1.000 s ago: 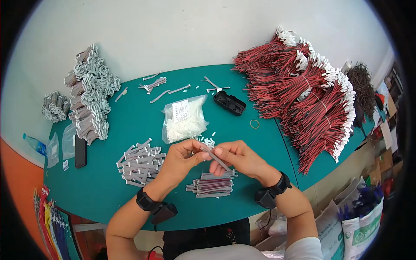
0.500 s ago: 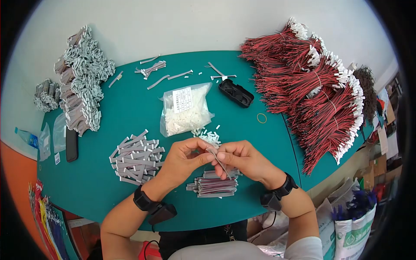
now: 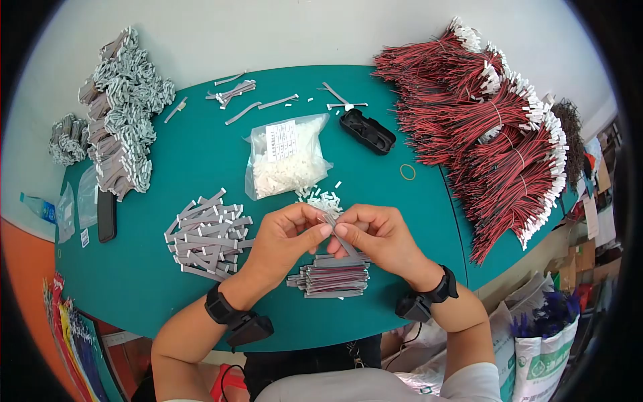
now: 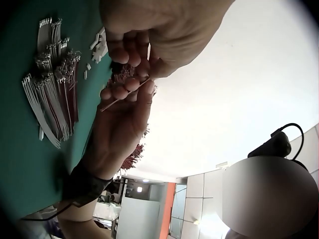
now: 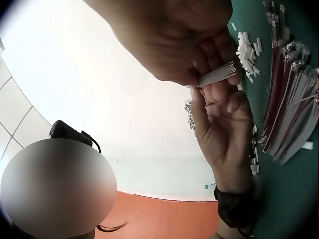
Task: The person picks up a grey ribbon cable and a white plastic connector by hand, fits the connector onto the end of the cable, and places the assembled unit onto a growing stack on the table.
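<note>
Just in front of a small heap of white connector housings [image 3: 326, 200], my two hands meet over the table. My left hand [image 3: 289, 236] pinches a short grey ribbon cable [image 3: 347, 248] between thumb and fingers. The right hand [image 3: 377, 236] pinches the same cable, its thumb close beside the left thumb. Bare metal terminals show at one end of the ribbon cable [image 5: 217, 74] in the right wrist view. Below the hands lies a stack of ribbon cables [image 3: 335, 281] with metal ends, some dark red among the grey. Left of them spreads a pile of grey cables with white connectors [image 3: 207, 236].
A clear bag of white housings [image 3: 288, 164] lies behind the heap, with an open black case [image 3: 367, 132] to its right. Bundled red-black wires [image 3: 482, 134] fill the right side. Bundled grey cables [image 3: 124, 107] and a black phone-like object [image 3: 106, 216] sit left.
Both hands keep hold of the ribbon cable near the same spot. Its angle between the fingers changes, showing more of its flat face now. The head view has shifted slightly.
</note>
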A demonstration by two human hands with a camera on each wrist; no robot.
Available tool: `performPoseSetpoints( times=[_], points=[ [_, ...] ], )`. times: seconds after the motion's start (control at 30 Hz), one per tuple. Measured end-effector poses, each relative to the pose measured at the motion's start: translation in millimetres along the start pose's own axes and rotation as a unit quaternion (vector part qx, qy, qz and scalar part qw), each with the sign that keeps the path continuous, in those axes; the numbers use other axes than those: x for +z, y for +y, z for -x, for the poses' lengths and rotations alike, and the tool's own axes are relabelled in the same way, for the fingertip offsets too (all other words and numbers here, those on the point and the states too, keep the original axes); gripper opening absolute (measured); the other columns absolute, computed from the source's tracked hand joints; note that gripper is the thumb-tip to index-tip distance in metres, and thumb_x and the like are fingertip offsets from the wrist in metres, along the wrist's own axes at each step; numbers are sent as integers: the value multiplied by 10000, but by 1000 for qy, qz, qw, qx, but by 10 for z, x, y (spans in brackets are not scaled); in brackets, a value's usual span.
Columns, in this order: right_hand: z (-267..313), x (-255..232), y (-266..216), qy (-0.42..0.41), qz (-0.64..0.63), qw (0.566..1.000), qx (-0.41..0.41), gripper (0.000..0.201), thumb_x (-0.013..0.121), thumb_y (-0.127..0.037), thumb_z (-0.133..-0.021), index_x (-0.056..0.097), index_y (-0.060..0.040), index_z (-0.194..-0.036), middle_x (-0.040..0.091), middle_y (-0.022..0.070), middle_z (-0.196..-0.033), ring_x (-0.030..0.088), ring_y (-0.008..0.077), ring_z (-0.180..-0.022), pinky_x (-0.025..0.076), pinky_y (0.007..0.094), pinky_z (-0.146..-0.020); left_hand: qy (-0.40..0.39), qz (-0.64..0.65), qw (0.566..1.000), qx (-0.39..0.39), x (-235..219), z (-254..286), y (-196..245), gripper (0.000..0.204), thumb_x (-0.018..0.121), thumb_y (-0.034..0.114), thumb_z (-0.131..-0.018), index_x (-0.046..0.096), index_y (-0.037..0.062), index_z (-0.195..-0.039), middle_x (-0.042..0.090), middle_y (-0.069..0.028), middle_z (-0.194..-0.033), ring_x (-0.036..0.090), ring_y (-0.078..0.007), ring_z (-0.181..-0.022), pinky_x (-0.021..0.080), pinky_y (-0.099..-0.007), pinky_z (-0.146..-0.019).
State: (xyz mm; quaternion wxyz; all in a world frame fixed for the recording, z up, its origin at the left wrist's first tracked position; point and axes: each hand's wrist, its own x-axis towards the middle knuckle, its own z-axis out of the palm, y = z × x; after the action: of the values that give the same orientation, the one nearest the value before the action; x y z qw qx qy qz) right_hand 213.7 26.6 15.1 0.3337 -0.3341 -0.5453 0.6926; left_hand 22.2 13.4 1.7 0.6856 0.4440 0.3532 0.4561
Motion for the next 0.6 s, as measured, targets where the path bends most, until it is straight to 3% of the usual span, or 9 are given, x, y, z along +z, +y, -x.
performPoseSetpoints(
  times=[0.6],
  points=[
    [-5,24,3,16,-23,1000,-6,112,540,-76,-917,586,24,-939,658,88,-825,626,106,-728,513,218,-656,16,93,995,-40,22,36,-32,89,632,127,-861,624,41,-880,635,-27,-846,527,-58,-709,398,-198,-604]
  ],
)
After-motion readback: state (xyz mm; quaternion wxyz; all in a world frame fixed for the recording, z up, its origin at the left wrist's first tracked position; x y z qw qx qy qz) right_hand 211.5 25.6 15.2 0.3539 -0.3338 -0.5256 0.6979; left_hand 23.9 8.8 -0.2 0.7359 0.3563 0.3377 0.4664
